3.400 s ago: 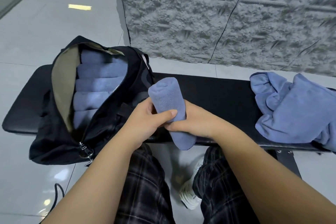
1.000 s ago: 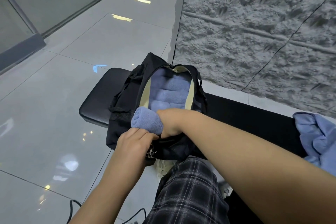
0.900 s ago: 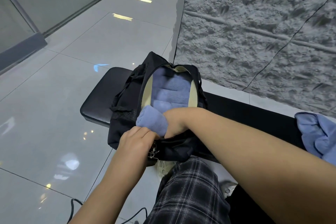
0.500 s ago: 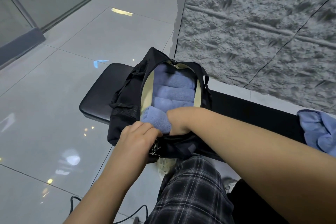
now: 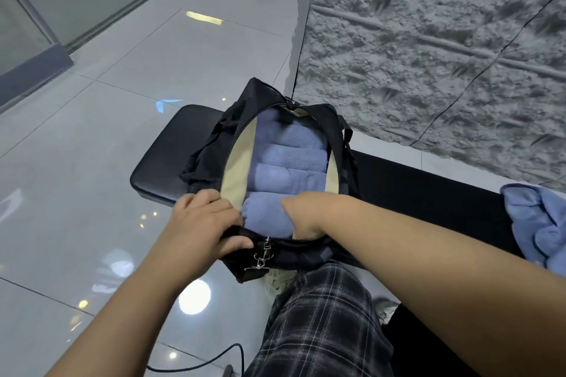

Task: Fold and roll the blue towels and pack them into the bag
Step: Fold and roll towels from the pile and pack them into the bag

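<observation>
Towel roll (image 5: 266, 217) sits in my bag (image 5: 333, 131), at six o'clock. My left grip (image 5: 205, 223) holds the bag's edge. My right grip (image 5: 306, 217) presses the roll; its fingers are hidden.

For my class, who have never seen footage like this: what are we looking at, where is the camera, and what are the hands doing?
The camera is worn on a person's head and looks down at their own two bare hands; there is no machine. A black bag lies open on a black bench, with rolled blue towels lined up inside. The left hand grips the bag's near edge. The right hand pushes the nearest rolled towel into the bag. More loose blue towels wait on the bench at the right.
</observation>
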### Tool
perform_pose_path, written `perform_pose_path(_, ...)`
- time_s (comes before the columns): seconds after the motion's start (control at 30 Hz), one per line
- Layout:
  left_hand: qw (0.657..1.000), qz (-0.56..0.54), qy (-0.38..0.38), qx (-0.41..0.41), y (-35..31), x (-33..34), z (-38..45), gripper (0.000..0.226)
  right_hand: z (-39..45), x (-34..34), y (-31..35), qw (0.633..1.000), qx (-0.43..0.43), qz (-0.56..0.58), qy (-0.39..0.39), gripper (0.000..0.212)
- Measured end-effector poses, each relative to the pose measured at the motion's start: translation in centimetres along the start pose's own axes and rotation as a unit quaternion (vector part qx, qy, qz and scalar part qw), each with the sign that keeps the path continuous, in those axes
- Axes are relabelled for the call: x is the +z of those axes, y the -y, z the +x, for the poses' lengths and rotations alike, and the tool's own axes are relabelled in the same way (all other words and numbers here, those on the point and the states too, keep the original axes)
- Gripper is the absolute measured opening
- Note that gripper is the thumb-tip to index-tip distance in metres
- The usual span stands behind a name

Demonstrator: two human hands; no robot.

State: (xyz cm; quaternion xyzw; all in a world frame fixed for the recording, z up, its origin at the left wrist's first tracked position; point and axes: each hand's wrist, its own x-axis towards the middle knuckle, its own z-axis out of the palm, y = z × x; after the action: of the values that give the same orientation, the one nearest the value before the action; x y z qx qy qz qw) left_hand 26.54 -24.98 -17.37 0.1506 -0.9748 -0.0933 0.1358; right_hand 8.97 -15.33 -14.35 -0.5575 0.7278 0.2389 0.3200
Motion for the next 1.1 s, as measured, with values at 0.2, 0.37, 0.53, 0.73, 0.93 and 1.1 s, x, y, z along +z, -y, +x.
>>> perform_pose_path(0.2, 0.999, 0.034, -0.027, 0.028, -0.3, -1.2, 1.0, 0.047, 0.8, 0.5, 1.9, 0.993, 0.052, -0.098, -0.05, 0.029)
perform_pose_path(0.37, 0.999, 0.035, -0.021, 0.012, -0.3, -0.5, 0.4, 0.045, 1.0, 0.9, 2.2, 0.991, 0.041, -0.114, -0.064, 0.049)
perform_pose_path(0.53, 0.999, 0.022, -0.035, 0.008, -0.8, -0.3, 0.7, 0.045, 0.4, 0.7, 1.1, 0.999, 0.017, -0.037, 0.005, 0.052)
perform_pose_path(0.73, 0.999, 0.02, -0.02, 0.038, -1.8, -0.7, 1.0, 0.029, 1.9, 2.3, 2.3, 0.995, -0.018, -0.093, -0.038, 0.024)
perform_pose_path(0.93, 0.998, -0.024, 0.054, 0.006, -2.8, 0.4, 0.3, 0.024, 1.5, 1.8, 1.9, 0.997, 0.03, -0.071, -0.008, 0.028)
perform_pose_path(1.1, 0.998, -0.029, 0.056, -0.01, -2.7, 0.7, 0.0, 0.028, 1.3, -0.1, 1.7, 0.986, 0.089, -0.066, 0.125, 0.029)
